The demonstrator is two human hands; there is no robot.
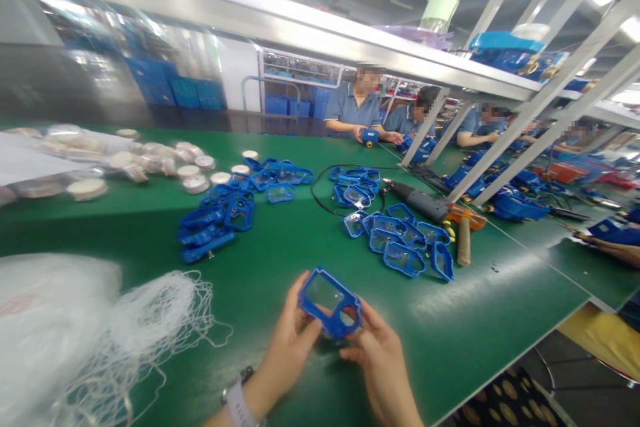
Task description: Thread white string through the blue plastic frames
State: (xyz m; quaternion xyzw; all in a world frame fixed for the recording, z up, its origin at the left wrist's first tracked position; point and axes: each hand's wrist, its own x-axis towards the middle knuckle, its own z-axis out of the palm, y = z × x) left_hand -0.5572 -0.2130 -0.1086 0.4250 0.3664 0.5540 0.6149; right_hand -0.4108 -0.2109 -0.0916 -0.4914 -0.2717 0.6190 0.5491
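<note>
The upper left of the view is smeared by motion, so the blue crates (170, 90) behind the clear sheeting show only as blocks of colour. The white discs (150, 163) at the far left of the table (280, 260) are blurred, and what they are cannot be made out. The bottom edge cuts off both forearms just below the wrists. A white net (145, 333) and a pale bag (45, 320) run out of the lower left corner.

The left hand (287, 347) grips the left side of a blue frame (330, 303), thumb on its lower edge and fingers behind; how far those fingers curl is hidden by the frame itself. The right hand (377, 357) closes on the frame's lower right corner beside the round opening, thumb and forefinger pinched narrow on the rim. The frame sits tilted just above the near edge of the table, between both hands, its clear window facing up. A wristband (237, 403) shows on the left wrist.

Two heaps of like frames lie well apart from the hands: a left heap (230, 210) and a right heap (395, 230). A power driver (417, 200) with a black cord (325, 193) and a hammer (464, 230) lie just beside the right heap. Other workers (357, 110) sit at the far side, their hands on blue parts.
</note>
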